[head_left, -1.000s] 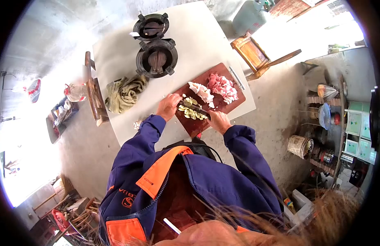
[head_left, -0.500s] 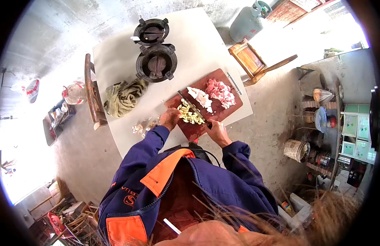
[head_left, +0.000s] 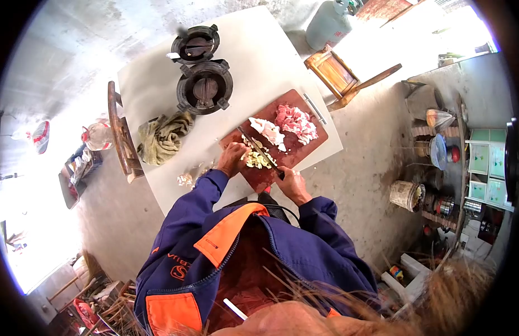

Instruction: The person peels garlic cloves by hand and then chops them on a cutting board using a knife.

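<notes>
My right hand (head_left: 292,185) grips the dark handle of a kitchen knife (head_left: 260,149), whose blade lies slantwise over a reddish-brown cutting board (head_left: 310,150). Left of the blade is a pile of chopped pale yellow pieces that look like garlic (head_left: 258,161). My left hand (head_left: 232,159) is at the left edge of this pile, fingers bent and pressed together on some pieces; its fingertips are partly hidden. Beyond the blade lie a whitish slab of fatty meat (head_left: 268,132) and a heap of sliced pink meat (head_left: 296,123).
Pale peelings (head_left: 185,180) lie on the white table (head_left: 259,61) by my left forearm. A crumpled greenish cloth (head_left: 165,137) and two black cast-iron burner stands (head_left: 205,87) are farther left. Wooden chairs (head_left: 335,73) flank the table, with a gas cylinder (head_left: 329,25) behind.
My left hand has moved farther over the garlic pile, closer to the knife blade. The blade has shifted slightly relative to the pile. The whole view has tilted a little.
</notes>
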Demonstrator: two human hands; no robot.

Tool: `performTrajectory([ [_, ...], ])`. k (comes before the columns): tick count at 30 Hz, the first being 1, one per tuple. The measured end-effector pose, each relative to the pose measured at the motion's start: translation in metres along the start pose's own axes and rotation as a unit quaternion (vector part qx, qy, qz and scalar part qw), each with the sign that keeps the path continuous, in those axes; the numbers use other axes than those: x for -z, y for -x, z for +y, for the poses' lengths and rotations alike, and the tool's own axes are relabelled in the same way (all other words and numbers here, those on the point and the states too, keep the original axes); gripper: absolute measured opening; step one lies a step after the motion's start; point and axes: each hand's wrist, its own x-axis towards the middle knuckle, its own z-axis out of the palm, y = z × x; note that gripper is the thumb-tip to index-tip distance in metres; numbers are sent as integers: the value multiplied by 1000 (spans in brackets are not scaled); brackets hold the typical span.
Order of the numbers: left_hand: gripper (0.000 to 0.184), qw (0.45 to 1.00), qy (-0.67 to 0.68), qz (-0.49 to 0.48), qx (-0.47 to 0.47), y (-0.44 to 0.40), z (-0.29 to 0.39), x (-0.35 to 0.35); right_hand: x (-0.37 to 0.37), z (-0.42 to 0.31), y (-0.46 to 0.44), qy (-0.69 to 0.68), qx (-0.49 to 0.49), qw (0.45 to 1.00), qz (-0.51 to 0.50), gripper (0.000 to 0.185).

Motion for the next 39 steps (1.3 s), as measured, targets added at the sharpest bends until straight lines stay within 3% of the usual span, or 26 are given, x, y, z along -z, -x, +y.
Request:
performTrajectory([
  [2, 28, 1000, 6, 8, 17, 12, 0, -7, -1, -3, 1, 1, -2, 1000, -7, 34],
  [5, 34, 987, -10, 123, 101, 23, 6, -25, -8, -4, 1, -16, -11, 1000, -20, 34],
  [8, 43, 980, -3, 149, 131, 20, 23, -13, -15, -3, 1, 7, -2, 1000, -21, 34],
  [12, 53, 979, -30, 105, 171, 42, 19, 3, -13, -10, 3, 9, 11, 1000, -27, 34],
  [14, 50, 981, -29, 106, 160, 49, 17, 1, -17, -11, 2, 11, 16, 999, -38, 33],
  [16, 42, 965, 71, 115, 223, 45, 19, -15, -19, -11, -1, 27, 15, 998, -49, 32],
  [17, 33, 967, 57, 125, 216, 42, 17, -21, -19, -11, -1, 29, 14, 998, -52, 32],
  [24, 21, 968, 32, 127, 213, 31, 12, -28, -14, -21, -17, 81, 34, 993, -76, 27],
  [26, 13, 956, 28, 170, 238, 30, 19, -28, -25, -15, -19, 91, 33, 991, -87, 26],
  [33, 17, 965, -1, 160, 209, 28, 12, -29, -17, -19, -31, 49, 74, 994, -69, 25],
  [39, 12, 959, 25, 146, 242, 28, 19, -29, -21, -21, -28, 70, 80, 992, -67, 24],
])
